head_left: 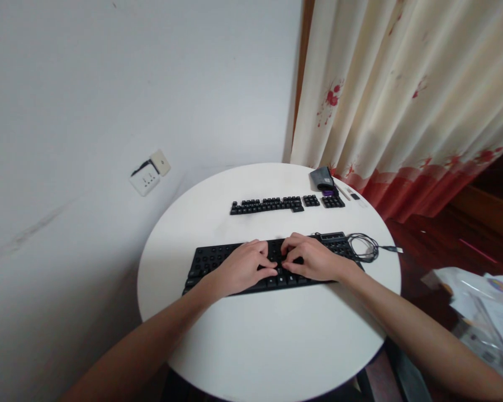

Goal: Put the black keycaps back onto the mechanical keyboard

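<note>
A black keyboard (218, 258) lies across the middle of the round white table, with keycaps off over part of it. My left hand (247, 265) rests over its centre, thumb and index finger bent towards each other with the tips down at the keys. Facing it from the right, my right hand (312, 258) has its fingers curled and its thumb and index finger almost meeting at the same spot. Whatever lies between the fingertips of either hand is too small to make out. Behind the keyboard, loose black keycaps (266, 205) are laid out in rows, with a smaller block of keycaps (333, 202) to their right.
The keyboard's coiled cable (364, 248) ends in a USB plug past the right edge of the white table (276, 340). A grey pouch (322, 178) and small items sit at the back right. A wall socket (145, 180) is at left, a curtain (385, 111) behind.
</note>
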A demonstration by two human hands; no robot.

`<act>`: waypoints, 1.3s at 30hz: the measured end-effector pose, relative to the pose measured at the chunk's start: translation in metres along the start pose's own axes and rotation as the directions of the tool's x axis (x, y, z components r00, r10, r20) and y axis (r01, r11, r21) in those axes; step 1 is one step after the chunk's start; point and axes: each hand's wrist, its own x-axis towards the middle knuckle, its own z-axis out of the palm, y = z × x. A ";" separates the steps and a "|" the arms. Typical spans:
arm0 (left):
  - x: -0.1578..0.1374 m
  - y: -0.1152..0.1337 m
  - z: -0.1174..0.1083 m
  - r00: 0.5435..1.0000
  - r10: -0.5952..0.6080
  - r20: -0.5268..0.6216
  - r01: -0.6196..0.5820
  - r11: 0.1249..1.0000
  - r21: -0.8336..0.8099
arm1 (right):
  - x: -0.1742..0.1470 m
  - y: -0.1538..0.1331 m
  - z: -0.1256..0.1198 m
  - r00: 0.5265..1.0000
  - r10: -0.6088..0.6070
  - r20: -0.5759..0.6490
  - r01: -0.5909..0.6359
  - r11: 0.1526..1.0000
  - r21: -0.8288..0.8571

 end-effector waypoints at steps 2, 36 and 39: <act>0.001 -0.001 0.000 1.000 -0.001 -0.029 0.000 1.000 -0.024 | 0.000 0.001 0.000 1.000 -0.004 -0.015 0.005 1.000 0.024; 0.003 0.008 0.014 0.965 0.083 -0.248 -0.073 0.996 0.052 | 0.006 0.083 -0.015 0.758 0.462 -0.461 -0.565 0.818 -0.108; 0.003 0.005 0.013 0.943 0.093 -0.320 -0.088 0.996 0.030 | 0.020 0.096 -0.027 0.779 0.486 -0.397 -0.602 0.756 -0.257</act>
